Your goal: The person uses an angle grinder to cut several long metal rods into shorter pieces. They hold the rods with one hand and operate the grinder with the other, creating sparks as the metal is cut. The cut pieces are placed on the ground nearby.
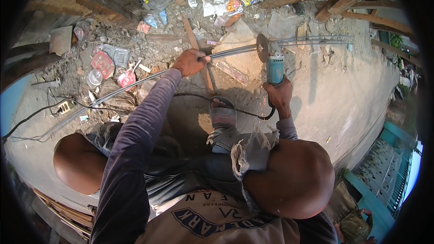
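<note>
Left hand (191,62) gripped metal rods (235,51), right hand (279,96) an angle grinder (275,69); cutting seemed underway, needing steady pressure next.

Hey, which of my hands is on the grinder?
Your right hand: it grips the teal grinder, while your left hand holds the thin metal rods.

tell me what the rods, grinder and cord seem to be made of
Rods: likely steel, with a smooth grey finish, judging by the metallic sheen along their thin lengths.
Grinder: the teal housing looks like hard moulded plastic, from its even colour and vent slots.
Cord: black and flexible, curving smoothly; its sheath could be rubber or soft plastic.
</note>
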### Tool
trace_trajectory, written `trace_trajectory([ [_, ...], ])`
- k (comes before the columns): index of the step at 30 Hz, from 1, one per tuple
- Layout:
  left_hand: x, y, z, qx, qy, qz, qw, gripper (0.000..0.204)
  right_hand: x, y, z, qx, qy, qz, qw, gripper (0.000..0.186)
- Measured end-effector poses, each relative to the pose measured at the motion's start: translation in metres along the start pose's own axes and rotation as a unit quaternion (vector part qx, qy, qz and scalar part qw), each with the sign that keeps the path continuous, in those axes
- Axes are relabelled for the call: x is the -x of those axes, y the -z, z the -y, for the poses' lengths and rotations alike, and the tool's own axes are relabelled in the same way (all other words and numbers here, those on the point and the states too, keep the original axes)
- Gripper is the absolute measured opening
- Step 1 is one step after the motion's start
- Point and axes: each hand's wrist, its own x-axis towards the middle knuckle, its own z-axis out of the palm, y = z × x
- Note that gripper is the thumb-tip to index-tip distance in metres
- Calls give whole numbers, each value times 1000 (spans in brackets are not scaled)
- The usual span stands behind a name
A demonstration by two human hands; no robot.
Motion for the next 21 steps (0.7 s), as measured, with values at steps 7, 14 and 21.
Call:
trace_trajectory([
  [7, 4, 5, -1, -3, 5, -2, 1000, 37, 1, -3, 9, -8, -6, -7, 1000, 51],
  [14, 7, 9, 5, -7, 11, 10, 1000, 38, 3, -6, 15, 1, -14, 3, 1000, 54],
  [21, 14, 12, 9, -6, -6, -4, 1000, 36, 8, -8, 16, -23, -15, 21, 999, 56],
])
